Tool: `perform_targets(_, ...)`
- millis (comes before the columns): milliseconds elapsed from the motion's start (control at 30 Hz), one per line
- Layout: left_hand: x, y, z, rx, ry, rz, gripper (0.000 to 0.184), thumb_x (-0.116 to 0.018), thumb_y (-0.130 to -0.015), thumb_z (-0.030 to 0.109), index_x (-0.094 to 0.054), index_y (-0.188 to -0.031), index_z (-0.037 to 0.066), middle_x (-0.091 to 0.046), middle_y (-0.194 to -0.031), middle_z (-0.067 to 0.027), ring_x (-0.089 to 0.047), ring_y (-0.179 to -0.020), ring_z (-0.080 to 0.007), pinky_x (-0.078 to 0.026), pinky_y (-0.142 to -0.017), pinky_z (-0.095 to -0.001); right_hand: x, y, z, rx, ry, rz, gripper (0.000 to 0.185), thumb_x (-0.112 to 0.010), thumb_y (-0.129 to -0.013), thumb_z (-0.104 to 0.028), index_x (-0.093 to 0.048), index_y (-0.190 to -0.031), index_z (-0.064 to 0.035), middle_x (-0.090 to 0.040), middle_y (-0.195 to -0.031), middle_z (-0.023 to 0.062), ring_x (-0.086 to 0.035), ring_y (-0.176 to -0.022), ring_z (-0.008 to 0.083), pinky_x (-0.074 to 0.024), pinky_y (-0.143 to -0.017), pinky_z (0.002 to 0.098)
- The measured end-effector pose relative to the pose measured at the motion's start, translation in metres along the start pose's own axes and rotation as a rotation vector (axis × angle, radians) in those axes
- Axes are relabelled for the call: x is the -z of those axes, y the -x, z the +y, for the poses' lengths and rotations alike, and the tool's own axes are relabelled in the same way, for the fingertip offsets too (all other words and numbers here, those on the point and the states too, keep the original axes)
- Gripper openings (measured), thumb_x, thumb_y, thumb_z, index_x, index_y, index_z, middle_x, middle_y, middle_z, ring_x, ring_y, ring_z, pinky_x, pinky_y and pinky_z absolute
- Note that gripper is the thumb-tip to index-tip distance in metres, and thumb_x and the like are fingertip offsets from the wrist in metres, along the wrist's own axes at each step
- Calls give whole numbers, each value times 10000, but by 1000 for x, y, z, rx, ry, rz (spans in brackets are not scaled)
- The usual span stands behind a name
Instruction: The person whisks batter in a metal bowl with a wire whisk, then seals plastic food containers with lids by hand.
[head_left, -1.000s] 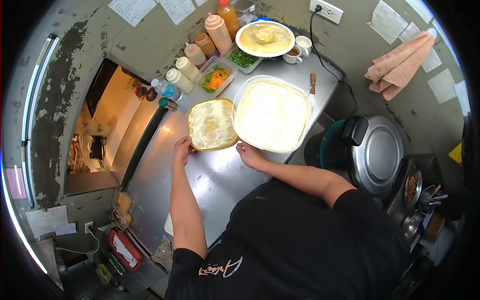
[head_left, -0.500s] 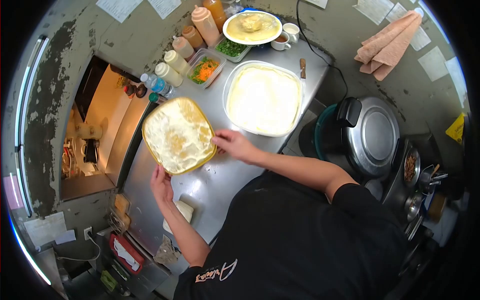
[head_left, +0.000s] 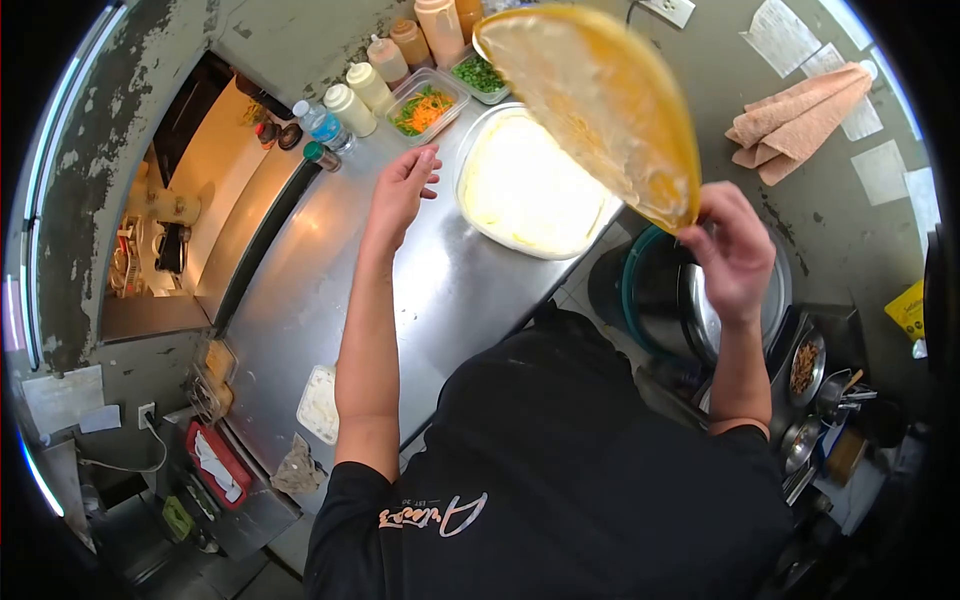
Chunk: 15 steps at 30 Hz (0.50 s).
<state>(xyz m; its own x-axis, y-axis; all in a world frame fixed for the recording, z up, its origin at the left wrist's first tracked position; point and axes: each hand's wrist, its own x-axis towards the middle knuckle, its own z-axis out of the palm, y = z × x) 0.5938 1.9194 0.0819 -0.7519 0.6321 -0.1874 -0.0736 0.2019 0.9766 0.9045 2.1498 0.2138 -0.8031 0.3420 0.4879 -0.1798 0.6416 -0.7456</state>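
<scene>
My right hand (head_left: 738,250) grips a yellow plastic lid (head_left: 655,110) by its lower edge, holding it raised and tilted. Pale cream-like stuff is smeared over the lid's face. Partly behind it on the steel counter stands a large white tub (head_left: 530,190) filled with a pale, overexposed mass. My left hand (head_left: 402,190) hovers over the counter, holding nothing, its fingers loosely curved and apart. Just beyond it is a clear container of shredded carrot and greens (head_left: 428,110).
Squeeze bottles (head_left: 370,88), a water bottle (head_left: 325,125) and a container of chopped greens (head_left: 480,75) line the wall. A smaller white tub (head_left: 318,405) sits near my left forearm. A large pot (head_left: 640,290) stands right of the counter; a pink towel (head_left: 800,120) hangs above.
The lid has gone from the counter's left side up to the right, in my right hand alone. My left hand has let go of it and moved forward.
</scene>
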Motion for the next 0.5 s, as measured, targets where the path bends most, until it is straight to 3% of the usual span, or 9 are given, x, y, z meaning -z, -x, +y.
perform_targets(133,-8,-2,-14,128,100,-16,438,-540,-1047,377,-624,-1301,31,-675,-1052,-34,-587,-911,-114,-510,-791,-282,-36,26,12,360,449,-69,273,-713,-749,34,-673,-1019,34,-637,-945,106,-638,-847,277,-536,-724,344)
perform_targets(200,-12,3,-11,150,156,-40,448,-544,-1045,379,-618,-1296,15,-675,-1051,-42,-595,-907,-114,-506,-787,-276,-65,45,44,469,590,-164,293,-676,-742,-1,-665,-1032,37,-623,-944,96,-638,-858,253,-546,-747,343)
perform_targets(300,-17,11,-2,119,131,-30,439,-569,-1034,355,-614,-1288,-1,-678,-1036,-54,-611,-905,-114,-500,-773,-270,-94,60,65,467,636,-254,317,-639,-747,-42,-655,-1051,45,-604,-935,86,-625,-853,224,-548,-776,322)
perform_targets(500,-26,26,12,-17,2,-15,360,-680,-961,240,-644,-1238,13,-685,-930,-37,-620,-828,-106,-492,-712,-260,-106,57,69,425,628,-223,334,-630,-757,-57,-653,-1076,40,-592,-932,73,-606,-849,201,-537,-762,310)
